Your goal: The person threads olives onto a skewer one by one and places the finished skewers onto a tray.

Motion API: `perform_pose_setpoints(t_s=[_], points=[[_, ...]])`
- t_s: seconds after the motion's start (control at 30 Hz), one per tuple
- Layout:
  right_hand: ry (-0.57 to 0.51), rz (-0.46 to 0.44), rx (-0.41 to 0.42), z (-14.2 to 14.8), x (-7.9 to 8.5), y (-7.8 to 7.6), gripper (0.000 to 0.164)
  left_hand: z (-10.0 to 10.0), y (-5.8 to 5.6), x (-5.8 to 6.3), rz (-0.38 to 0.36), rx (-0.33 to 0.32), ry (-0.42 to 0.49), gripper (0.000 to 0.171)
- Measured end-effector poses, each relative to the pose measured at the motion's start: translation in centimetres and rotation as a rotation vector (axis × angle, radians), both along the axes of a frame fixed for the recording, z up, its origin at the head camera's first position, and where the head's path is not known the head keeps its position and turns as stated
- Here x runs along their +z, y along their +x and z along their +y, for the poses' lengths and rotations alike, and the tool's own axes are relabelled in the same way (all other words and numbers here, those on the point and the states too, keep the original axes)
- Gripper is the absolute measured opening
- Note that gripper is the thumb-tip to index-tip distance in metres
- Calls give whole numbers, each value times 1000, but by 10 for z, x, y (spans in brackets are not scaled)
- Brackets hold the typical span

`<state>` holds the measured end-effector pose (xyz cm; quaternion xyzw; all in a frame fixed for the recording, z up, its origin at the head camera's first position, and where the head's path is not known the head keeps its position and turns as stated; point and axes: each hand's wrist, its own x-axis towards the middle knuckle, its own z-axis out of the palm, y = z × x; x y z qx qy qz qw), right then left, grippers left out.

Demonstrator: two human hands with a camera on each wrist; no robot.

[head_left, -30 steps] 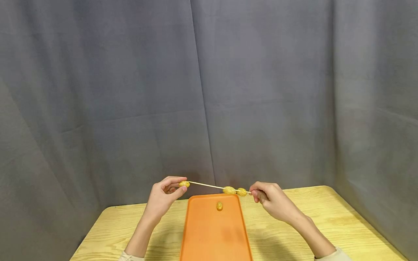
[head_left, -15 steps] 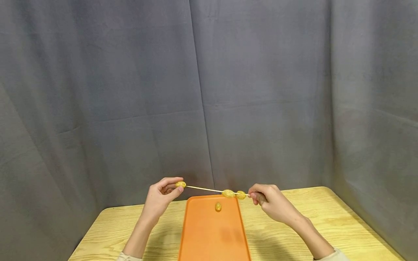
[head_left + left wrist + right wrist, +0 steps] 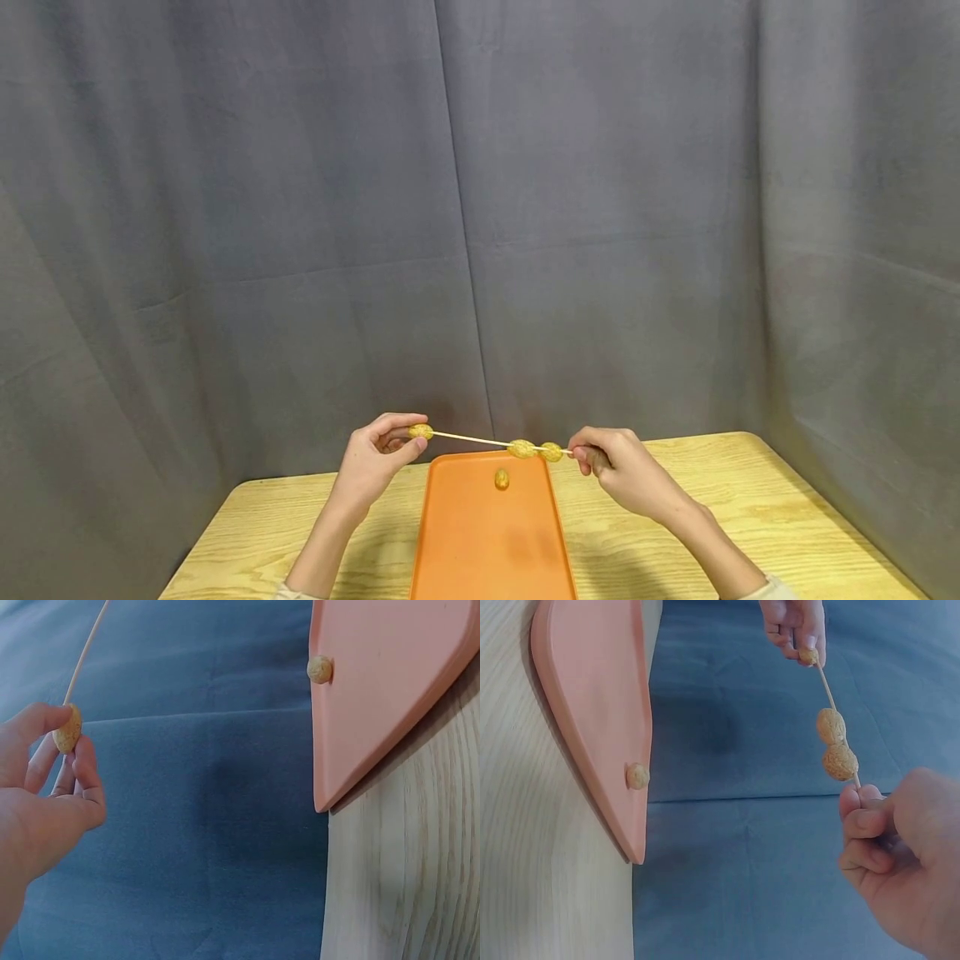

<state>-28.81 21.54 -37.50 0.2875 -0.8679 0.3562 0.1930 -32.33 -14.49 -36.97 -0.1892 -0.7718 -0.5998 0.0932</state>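
Note:
My left hand (image 3: 369, 467) pinches a small yellow-brown oval ball (image 3: 67, 731) with a wrinkled surface between thumb and fingers. The tip of a thin wooden skewer (image 3: 472, 438) meets this ball. At the skewer's other end, my right hand (image 3: 626, 468) grips the stick with curled fingers. Two similar balls, one oval (image 3: 831, 726) and one rounder (image 3: 840, 762), are threaded close together near the right fingers. Between the hands the skewer runs nearly level, dipping slightly to the right, above the far edge of an orange tray (image 3: 491, 533).
One more wrinkled ball (image 3: 502, 479) lies on the tray near its far end. The tray rests on a light wooden table (image 3: 660, 542), whose far edge shows behind it. Grey curtains (image 3: 480, 208) hang behind and on both sides.
Both hands sit slightly lower in the head view. The left hand drifted a little left, then back right with its ball. The skewered pair keeps its place on the stick.

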Motion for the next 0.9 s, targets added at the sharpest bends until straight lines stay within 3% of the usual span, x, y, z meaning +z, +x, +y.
perform_pose_setpoints(t_s=[0.2, 0.37, 0.5, 0.73, 0.83, 0.9], points=[[6, 10, 1, 0, 0, 0, 24, -2, -2, -3, 21, -18, -13, 32], [2, 55, 33, 3, 0, 0, 28, -6, -3, -4, 33, -94, -30, 33], [4, 85, 33, 5, 1, 0, 32, -5, -3, -4, 11, -149, -26, 34], [5, 89, 13, 3, 1, 1, 33, -2, -1, -5, -29, -168, -10, 34], [-11, 58, 2, 0, 0, 2, 28, -1, 0, -5, -26, -195, 62, 38], [-23, 18, -4, -2, -1, 3, 23, 2, 0, -5, -42, -220, 179, 41]])
